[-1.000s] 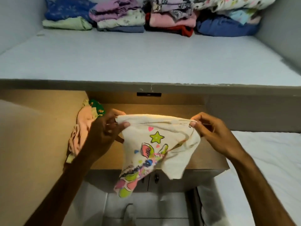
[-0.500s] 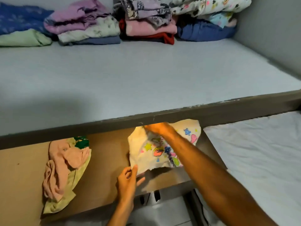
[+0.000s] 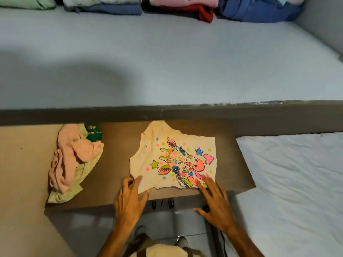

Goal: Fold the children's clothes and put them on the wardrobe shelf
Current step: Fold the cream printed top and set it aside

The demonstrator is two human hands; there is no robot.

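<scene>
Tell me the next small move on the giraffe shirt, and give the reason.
Probably fold one side of the giraffe shirt inward. It lies spread print-up on the brown board, and the left hand and right hand rest open at its near edge, gripping nothing. No fold shows yet, and the pink clothes beside it lie crumpled.

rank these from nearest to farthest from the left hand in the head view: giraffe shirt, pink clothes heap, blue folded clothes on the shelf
1. Giraffe shirt: under the left hand's fingertips, on the brown board.
2. Pink clothes heap: to the left on the same board.
3. Blue folded clothes: far back right on the shelf.
</scene>
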